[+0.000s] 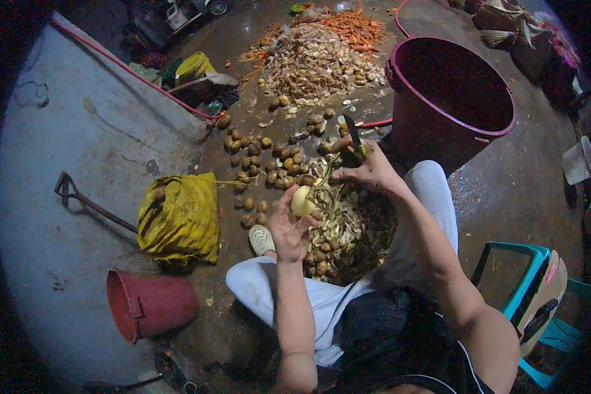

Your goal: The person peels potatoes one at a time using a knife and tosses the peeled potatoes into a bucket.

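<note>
Over the heap between my legs, my left hand [289,230] is closed around a pale peeled potato [302,201]. My right hand [375,172] grips a knife [352,133] whose dark blade points up and away from the potato. Long strips of peel [326,176] hang between the two hands. Below them lies a heap of peelings [340,226] with some brown potatoes [322,256] at its near side. Unpeeled potatoes [285,164] are scattered on the wet floor just beyond my hands.
A large maroon tub [417,108] stands at right front. Farther off is a pile of pale and orange peelings [315,62]. To the left are a yellow sack [180,220], a shovel handle [92,203] and a tipped red bucket [167,305]. A teal stool [538,259] stands right.
</note>
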A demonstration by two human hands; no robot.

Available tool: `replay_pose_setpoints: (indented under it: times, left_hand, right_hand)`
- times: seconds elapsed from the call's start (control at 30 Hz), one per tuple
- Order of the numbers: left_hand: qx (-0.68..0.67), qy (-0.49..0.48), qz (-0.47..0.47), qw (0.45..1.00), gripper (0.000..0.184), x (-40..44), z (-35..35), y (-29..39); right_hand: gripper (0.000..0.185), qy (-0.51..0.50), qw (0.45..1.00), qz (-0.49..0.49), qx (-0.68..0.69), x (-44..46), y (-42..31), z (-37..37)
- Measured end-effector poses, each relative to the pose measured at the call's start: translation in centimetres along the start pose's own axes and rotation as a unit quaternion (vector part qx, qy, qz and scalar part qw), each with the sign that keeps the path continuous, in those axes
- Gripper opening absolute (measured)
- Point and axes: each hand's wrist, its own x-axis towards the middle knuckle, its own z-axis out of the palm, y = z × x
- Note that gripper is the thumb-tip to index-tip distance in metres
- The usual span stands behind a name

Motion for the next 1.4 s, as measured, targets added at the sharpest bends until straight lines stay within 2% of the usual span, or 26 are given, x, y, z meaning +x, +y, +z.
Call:
replay_pose_setpoints:
  times: [0.13, 0.3, 0.4, 0.47, 0.5, 0.53, 0.6, 0.67, 0.73, 0.8, 0.87, 0.9, 0.93, 1.0, 1.03, 1.07, 1.13, 1.2, 1.23, 1.27, 1.33, 1.37, 1.4]
  left_hand:
    - [0.037, -0.011, -0.042, 0.998, 0.064, -0.3, 0.4, 0.5]
    - [0.058, -0.064, -0.035, 0.996, 0.069, -0.7, 0.1, 0.6]
    - [0.053, -0.060, -0.033, 0.996, 0.070, -1.1, 0.9, 0.8]
    - [0.028, -0.050, -0.069, 0.996, 0.073, -1.1, 0.6, 0.8]
    - [0.015, -0.060, -0.074, 0.995, 0.073, -1.0, 0.0, 0.5]
    - [0.002, -0.069, -0.078, 0.995, 0.074, -0.8, -0.6, 0.4]
    - [0.029, -0.065, -0.051, 0.996, 0.072, -1.1, -1.0, 0.0]
    - [0.058, -0.047, -0.049, 0.996, 0.071, -1.0, 0.0, 0.1]
    - [0.082, -0.050, -0.017, 0.995, 0.070, -1.2, 0.0, 0.0]
    - [0.062, -0.075, -0.020, 0.995, 0.069, -1.0, -0.1, 0.4]
    - [0.023, -0.067, -0.030, 0.997, 0.070, -0.9, -0.4, 0.0]
    - [0.058, -0.054, -0.015, 0.997, 0.071, -0.8, 0.3, 0.4]
    - [0.057, -0.054, -0.016, 0.997, 0.071, -0.6, 0.3, 0.3]
    - [0.059, -0.065, -0.026, 0.996, 0.068, -0.9, 0.1, 0.1]
    - [0.060, -0.071, -0.028, 0.995, 0.067, -0.9, 0.0, 0.0]
    - [0.059, -0.072, -0.025, 0.995, 0.067, -0.9, -0.2, 0.0]
    - [0.001, -0.083, -0.019, 0.996, 0.063, -1.0, -0.6, -0.2]
    - [-0.043, -0.062, -0.013, 0.997, 0.062, -0.8, 0.0, -0.6]
    - [-0.034, -0.053, 0.012, 0.998, 0.063, -0.7, 1.1, 0.0]
    - [-0.024, -0.043, 0.037, 0.998, 0.064, -0.8, 1.9, 0.3]
    - [-0.046, -0.004, 0.070, 0.997, 0.067, -1.4, -0.1, -1.8]
    - [-0.098, -0.033, 0.018, 0.994, 0.069, -1.4, -0.9, -1.7]
    - [-0.108, -0.038, 0.005, 0.993, 0.070, -1.2, -0.8, -1.7]
  right_hand:
    - [0.049, -0.014, 0.999, -0.040, 0.003, 0.1, 1.0, 0.5]
    - [0.048, -0.047, 0.996, -0.076, 0.000, -0.1, -0.9, 0.1]
    - [0.048, -0.050, 0.997, -0.059, 0.013, 0.2, -0.5, -0.2]
    - [0.049, -0.010, 1.000, 0.006, 0.005, 1.3, 1.9, -1.1]
    - [0.048, 0.039, 0.999, 0.004, -0.016, 1.6, 1.6, -1.1]
    - [0.048, 0.043, 0.999, 0.001, -0.016, 1.6, 1.3, -1.2]
    - [0.046, -0.065, 0.997, -0.030, 0.028, 0.4, -0.3, -0.9]
    - [0.048, -0.062, 0.996, -0.062, -0.007, -0.2, -1.4, -0.1]
    - [0.048, -0.018, 1.000, 0.007, -0.024, 0.6, 1.3, -0.6]
    - [0.047, -0.003, 0.999, 0.020, -0.027, 1.0, 1.6, -1.3]
    - [0.048, -0.033, 0.999, -0.039, -0.019, 0.1, -1.1, -1.2]
    - [0.051, -0.045, 0.992, -0.115, -0.040, -0.1, -1.0, -0.6]
    - [0.050, -0.062, 0.991, -0.115, 0.002, -0.2, -0.7, -0.1]
    - [0.047, -0.040, 0.998, -0.014, 0.041, 0.2, -0.5, -0.4]
    - [0.045, 0.005, 0.998, 0.002, -0.057, 0.8, 1.7, -0.7]
    - [0.045, 0.007, 0.998, 0.002, -0.068, 1.3, 3.7, -1.1]
    - [0.045, 0.002, 1.000, -0.014, 0.008, 0.6, 1.6, -0.8]
    - [0.046, -0.048, 0.997, -0.062, -0.011, -0.3, -1.9, -0.3]
    - [0.048, -0.016, 0.992, -0.124, -0.011, -0.6, -2.3, 0.3]
    - [0.048, -0.016, 0.992, -0.122, -0.009, -0.4, -1.6, 0.3]
    - [0.048, 0.032, 0.999, 0.009, -0.021, 0.7, 1.4, -0.1]
    - [0.047, 0.052, 0.998, 0.014, -0.044, 1.2, 2.9, -0.6]
    - [0.047, 0.041, 0.999, 0.025, -0.002, 2.0, 2.4, -0.7]
